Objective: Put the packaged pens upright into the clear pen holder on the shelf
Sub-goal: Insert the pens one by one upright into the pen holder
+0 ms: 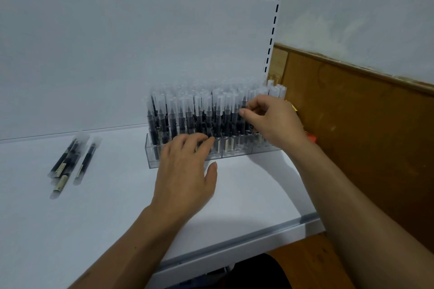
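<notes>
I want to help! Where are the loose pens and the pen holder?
loose pens point(63, 162), head view, middle of the pile.
pen holder point(152, 164), head view, clear front wall, left end.

Right hand point(272, 122) pinching an upright pen point(243, 100), left hand point(187, 171) touching clear holder point(153, 156), loose pens point(70, 162) on shelf point(105, 218)

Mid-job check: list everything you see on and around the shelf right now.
clear pen holder: one, transparent, back of shelf
upright packaged pens: many, dark in clear sleeves, filling the holder
loose packaged pens: a few, dark, lying flat, shelf left
shelf: one, white
back panel: one, white, behind shelf
slotted upright: one, white, right of panel
wooden panel: one, brown, far right
left hand: fingers fairly straight, at holder front
right hand: pinches one upright pen, holder's right part
</notes>
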`<state>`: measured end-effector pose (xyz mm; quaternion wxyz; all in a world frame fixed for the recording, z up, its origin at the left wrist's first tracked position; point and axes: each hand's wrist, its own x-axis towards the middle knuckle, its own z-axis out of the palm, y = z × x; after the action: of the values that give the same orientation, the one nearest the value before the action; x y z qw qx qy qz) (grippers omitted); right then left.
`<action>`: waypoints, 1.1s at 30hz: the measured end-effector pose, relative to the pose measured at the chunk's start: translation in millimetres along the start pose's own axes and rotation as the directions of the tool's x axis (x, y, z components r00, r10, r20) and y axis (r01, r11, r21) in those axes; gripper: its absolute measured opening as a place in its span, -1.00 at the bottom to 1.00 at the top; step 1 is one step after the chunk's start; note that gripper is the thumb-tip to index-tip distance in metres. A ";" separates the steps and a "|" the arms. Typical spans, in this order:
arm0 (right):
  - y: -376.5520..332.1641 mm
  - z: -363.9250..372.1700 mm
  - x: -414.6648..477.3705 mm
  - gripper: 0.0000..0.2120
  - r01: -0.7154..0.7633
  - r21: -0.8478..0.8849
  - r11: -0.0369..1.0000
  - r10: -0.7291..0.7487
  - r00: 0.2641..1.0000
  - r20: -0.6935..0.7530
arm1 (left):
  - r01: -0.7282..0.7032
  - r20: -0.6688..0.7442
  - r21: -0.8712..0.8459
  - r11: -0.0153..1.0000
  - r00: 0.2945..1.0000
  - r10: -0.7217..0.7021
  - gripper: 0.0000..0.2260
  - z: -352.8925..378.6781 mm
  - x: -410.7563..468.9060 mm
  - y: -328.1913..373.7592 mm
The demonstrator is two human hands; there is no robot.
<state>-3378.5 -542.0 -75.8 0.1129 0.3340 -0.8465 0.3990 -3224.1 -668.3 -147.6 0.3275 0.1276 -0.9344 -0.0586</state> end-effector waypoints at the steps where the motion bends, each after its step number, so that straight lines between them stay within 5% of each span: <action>1: -0.5 1.3 0.3 -0.84 0.002 -0.013 1.000 -0.002 1.000 -0.001 | 0.002 0.003 0.003 1.000 1.000 -0.002 -0.58 0.2 0.1 0.1; 33: 1.5 1.5 -5.3 -0.81 -0.010 -0.145 0.989 0.025 0.994 0.103 | -0.009 0.054 -0.043 0.999 0.998 0.012 -0.57 -6.0 -1.3 -0.3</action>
<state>-3375.4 -539.9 -80.2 0.0887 0.3381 -0.8807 0.3197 -3219.3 -668.4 -143.8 0.3048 0.1140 -0.9422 -0.0802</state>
